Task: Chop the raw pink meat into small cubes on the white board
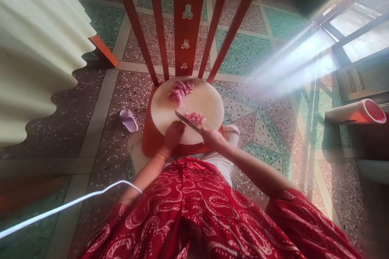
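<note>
A round, pale cutting board (pixel 214 101) rests on the seat of a reddish-brown chair (pixel 148 137). My right hand (pixel 212 137) grips a kitchen knife (pixel 189 122) by its handle, the blade pointing up and left across the board. Just beyond the blade lies a small heap of cut raw meat (pixel 196 118). A larger lump of raw meat (pixel 179 91) sits near the board's far edge. My left hand (pixel 174 134) is at the board's near left edge, its fingers curled together close to the blade. Whatever is under those fingers is hidden.
The chair's slatted back (pixel 187 28) rises behind the board. A lilac slipper (pixel 129 120) lies on the tiled floor to the left. A wavy cream cloth (pixel 39 48) hangs at the upper left. On the right is a cylindrical container (pixel 346 112); a white cable (pixel 75 201) crosses the lower left.
</note>
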{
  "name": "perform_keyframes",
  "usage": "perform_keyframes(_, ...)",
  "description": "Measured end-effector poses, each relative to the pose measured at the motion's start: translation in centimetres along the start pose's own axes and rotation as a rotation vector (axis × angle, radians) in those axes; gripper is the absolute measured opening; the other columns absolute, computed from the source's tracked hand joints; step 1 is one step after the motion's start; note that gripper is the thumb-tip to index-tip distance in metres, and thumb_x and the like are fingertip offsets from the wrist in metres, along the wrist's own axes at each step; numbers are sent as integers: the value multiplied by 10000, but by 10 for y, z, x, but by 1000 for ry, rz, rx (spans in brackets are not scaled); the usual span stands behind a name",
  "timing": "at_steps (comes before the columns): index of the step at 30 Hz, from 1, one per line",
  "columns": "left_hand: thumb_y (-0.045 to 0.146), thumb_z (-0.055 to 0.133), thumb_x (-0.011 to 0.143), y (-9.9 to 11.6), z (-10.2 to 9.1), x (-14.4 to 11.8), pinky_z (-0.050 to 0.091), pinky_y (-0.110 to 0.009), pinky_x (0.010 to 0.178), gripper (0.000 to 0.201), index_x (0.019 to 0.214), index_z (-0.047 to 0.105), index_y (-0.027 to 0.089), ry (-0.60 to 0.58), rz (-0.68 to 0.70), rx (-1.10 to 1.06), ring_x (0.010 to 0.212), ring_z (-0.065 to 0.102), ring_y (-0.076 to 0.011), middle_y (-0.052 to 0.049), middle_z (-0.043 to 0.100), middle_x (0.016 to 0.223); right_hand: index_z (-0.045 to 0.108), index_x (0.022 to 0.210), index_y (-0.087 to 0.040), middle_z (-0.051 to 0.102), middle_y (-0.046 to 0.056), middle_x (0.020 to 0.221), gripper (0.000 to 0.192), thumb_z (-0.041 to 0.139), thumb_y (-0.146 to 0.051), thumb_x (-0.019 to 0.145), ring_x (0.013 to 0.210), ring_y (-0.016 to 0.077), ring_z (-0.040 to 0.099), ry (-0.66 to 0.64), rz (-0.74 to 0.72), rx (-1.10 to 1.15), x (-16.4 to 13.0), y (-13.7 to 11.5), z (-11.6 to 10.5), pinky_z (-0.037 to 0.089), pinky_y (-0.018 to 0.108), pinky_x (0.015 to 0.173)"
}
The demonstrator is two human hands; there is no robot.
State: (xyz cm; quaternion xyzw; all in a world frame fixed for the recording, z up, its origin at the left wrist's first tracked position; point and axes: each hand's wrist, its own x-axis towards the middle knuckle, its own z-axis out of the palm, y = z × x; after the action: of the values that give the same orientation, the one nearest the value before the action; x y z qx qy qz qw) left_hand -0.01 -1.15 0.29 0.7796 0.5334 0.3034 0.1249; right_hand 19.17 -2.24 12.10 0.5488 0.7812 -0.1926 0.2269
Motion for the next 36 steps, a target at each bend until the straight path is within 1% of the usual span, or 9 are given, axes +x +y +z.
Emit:
perform_keyframes(4, 186, 438, 892, 1, -1, 0, 491, -390, 845, 194, 944, 625, 179, -8, 22, -12, 922, 569, -213, -79, 646, 936, 359, 1295, -159, 661, 112, 903, 423, 389, -144, 873, 817, 224, 655, 13, -32, 55, 12, -12, -4, 481, 285, 661)
perform_keyframes(7, 185, 460, 884, 0, -1, 0, 497, -379, 843, 182, 958, 627, 184, 17, 36, -34, 936, 572, -210, -72, 649, 933, 327, 1329, -149, 648, 142, 990, 479, 394, -117, 855, 869, 228, 646, -1, -38, 76, 33, -25, -8, 478, 302, 711)
perform_keyframes(12, 196, 476, 876, -2, 0, 1, 498, -385, 837, 171, 953, 628, 177, 4, 28, 0, 936, 575, -222, -85, 646, 926, 370, 1298, -112, 629, 175, 1031, 419, 335, -122, 880, 945, 239, 618, 85, -86, 107, 64, -50, -14, 472, 327, 766)
perform_keyframes(15, 214, 468, 883, -3, 1, 0, 496, -381, 832, 180, 953, 628, 171, 10, 20, -12, 933, 573, -221, -88, 643, 910, 360, 1304, -120, 628, 176, 1042, 425, 339, -122, 879, 945, 237, 619, 73, -78, 104, 55, -44, -10, 469, 318, 760)
perform_keyframes(18, 217, 453, 889, -4, 1, 0, 493, -365, 821, 193, 957, 628, 174, 12, 7, -42, 928, 565, -212, -80, 637, 918, 370, 1291, -150, 653, 138, 979, 420, 377, -133, 872, 877, 223, 642, 15, -34, 81, 31, -19, -3, 470, 283, 697)
perform_keyframes(22, 209, 445, 888, -4, 0, -2, 481, -366, 840, 194, 923, 633, 181, 15, -10, -42, 944, 553, -208, -77, 621, 962, 363, 1303, -171, 673, 103, 900, 448, 387, -110, 860, 819, 220, 655, 69, 35, 38, 7, 3, -4, 461, 265, 647)
perform_keyframes(27, 248, 451, 895, 0, -5, -6, 467, -375, 848, 195, 924, 633, 183, 64, -26, -21, 969, 537, -214, -89, 610, 983, 266, 1379, -166, 675, 95, 867, 482, 382, -203, 912, 785, 207, 657, 60, 1, 82, -2, -12, -9, 467, 260, 645)
perform_keyframes(32, 209, 437, 896, -2, -3, -7, 468, -373, 849, 205, 960, 629, 184, -5, -4, -47, 927, 540, -207, -68, 634, 952, 462, 1172, -164, 669, 103, 875, 282, 402, -222, 902, 805, 215, 656, -15, 11, 66, 1, -24, -9, 481, 277, 671)
perform_keyframes(36, 219, 468, 883, -6, 1, -5, 476, -368, 843, 178, 928, 635, 177, 7, -4, -43, 929, 542, -213, -70, 636, 926, 453, 1157, -148, 661, 128, 926, 291, 367, -137, 879, 847, 228, 650, 19, -46, 51, 27, -40, -14, 489, 300, 671)
